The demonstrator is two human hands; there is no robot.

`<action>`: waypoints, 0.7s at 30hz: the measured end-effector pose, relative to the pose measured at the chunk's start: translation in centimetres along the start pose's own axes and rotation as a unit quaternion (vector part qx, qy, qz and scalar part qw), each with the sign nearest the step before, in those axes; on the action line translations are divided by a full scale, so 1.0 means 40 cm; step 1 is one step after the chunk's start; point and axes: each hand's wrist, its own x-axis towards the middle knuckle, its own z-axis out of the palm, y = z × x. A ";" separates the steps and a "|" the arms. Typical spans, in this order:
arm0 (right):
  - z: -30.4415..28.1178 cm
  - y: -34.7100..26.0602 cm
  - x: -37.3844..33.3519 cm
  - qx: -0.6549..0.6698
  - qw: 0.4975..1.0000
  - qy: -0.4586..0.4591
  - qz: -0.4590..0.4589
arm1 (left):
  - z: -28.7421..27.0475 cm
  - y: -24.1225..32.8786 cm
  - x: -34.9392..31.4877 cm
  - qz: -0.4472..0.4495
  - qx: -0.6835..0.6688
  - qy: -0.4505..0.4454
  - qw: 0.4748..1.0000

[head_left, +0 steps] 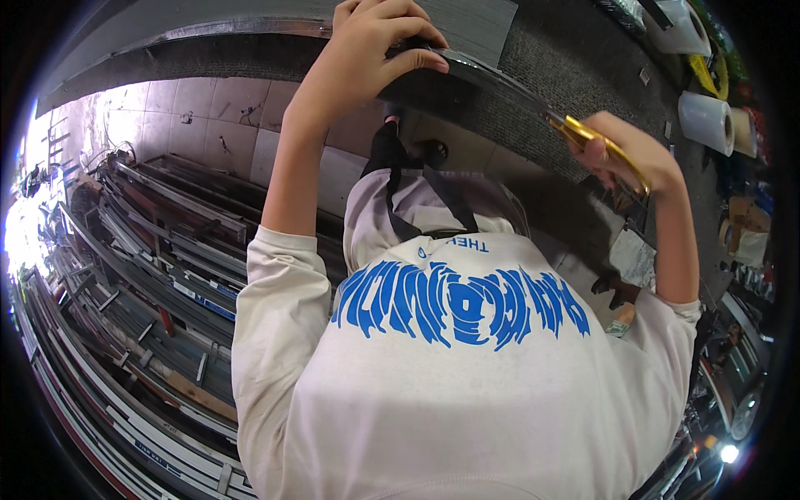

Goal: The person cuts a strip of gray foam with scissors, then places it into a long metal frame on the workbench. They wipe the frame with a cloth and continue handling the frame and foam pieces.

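Note:
My left hand [387, 50] is at the top middle, its thumb and fingers closed over the edge of a long, dark, shiny strip [492, 77]. The strip lies along the near edge of a dark work surface and slants down to the right. My right hand [625, 150] is closed around a yellow-handled cutting tool [612, 154] that looks like scissors. The tool's dark tip meets the strip's right end or lies just beside it; I cannot tell which. My right fingers are partly hidden behind the yellow handle.
The work surface [567, 50] has a dark, rough-textured covering. Rolls of clear film [704, 123] stand at the far right. Long metal profiles [167, 242] are stacked on the left, by a tiled floor [237, 104]. Papers [633, 257] lie low on the right.

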 end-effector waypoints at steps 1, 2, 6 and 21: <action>0.017 0.013 -0.016 0.000 1.000 0.024 -0.004 | 0.009 -0.003 -0.003 0.017 0.025 0.014 0.999; 0.034 0.025 -0.025 0.015 1.000 0.021 0.003 | 0.016 -0.006 -0.004 0.020 0.026 0.027 0.999; 0.144 0.036 -0.034 0.175 0.983 0.016 0.048 | 0.039 -0.006 -0.010 0.020 0.035 0.061 0.997; 0.443 -0.262 0.109 0.166 0.921 0.285 0.206 | 0.062 -0.022 -0.022 0.023 -0.068 0.094 0.993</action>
